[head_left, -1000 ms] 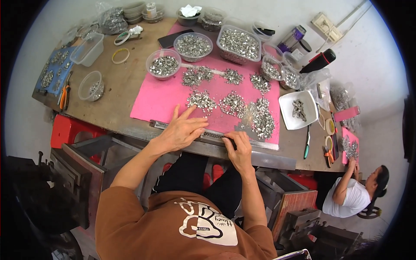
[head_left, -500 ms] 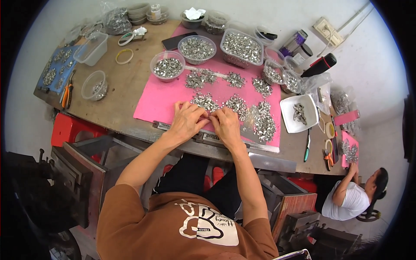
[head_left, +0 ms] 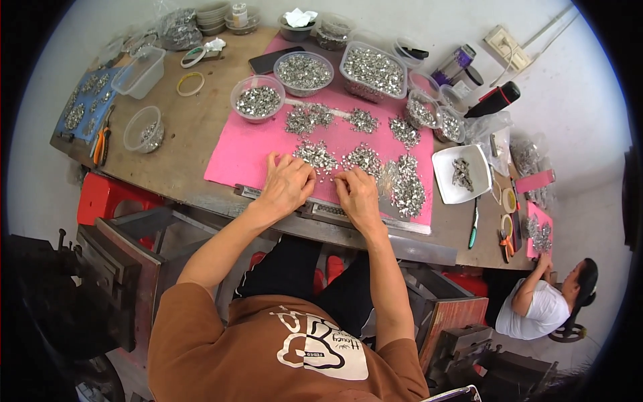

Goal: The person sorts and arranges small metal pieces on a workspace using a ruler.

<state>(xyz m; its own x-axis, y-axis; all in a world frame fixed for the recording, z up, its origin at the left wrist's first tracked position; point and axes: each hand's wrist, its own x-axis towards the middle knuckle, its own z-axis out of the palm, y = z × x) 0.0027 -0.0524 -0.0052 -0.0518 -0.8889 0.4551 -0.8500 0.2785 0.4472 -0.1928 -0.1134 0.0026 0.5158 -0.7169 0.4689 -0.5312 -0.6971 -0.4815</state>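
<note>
My left hand (head_left: pixel 288 185) rests at the near edge of the pink sheet (head_left: pixel 231 157), its fingers bent and closed; whatever they hold is too small to make out. To its right, my right hand (head_left: pixel 360 199) has its fingertips curled down and together on the sheet, touching or close to the loose bits there. Small shiny metal pieces lie in heaps just beyond: one heap (head_left: pixel 316 155) past the left hand, another (head_left: pixel 362 159) past the right, and a long one (head_left: pixel 407 187) further right. Below my hands a metal strip with a row of slots (head_left: pixel 331 211) runs along the table edge.
Round and square plastic tubs of metal pieces (head_left: pixel 374 72) stand behind the heaps. A white square dish (head_left: pixel 462 175) and a green-tipped brush (head_left: pixel 473 234) lie right. Orange-handled pliers (head_left: pixel 102 142) lie left. Another person (head_left: pixel 546 301) sits at the far right with hands at a heap.
My right hand has moved a little to the right, away from the left hand, widening the gap between them. My left hand has hardly moved.
</note>
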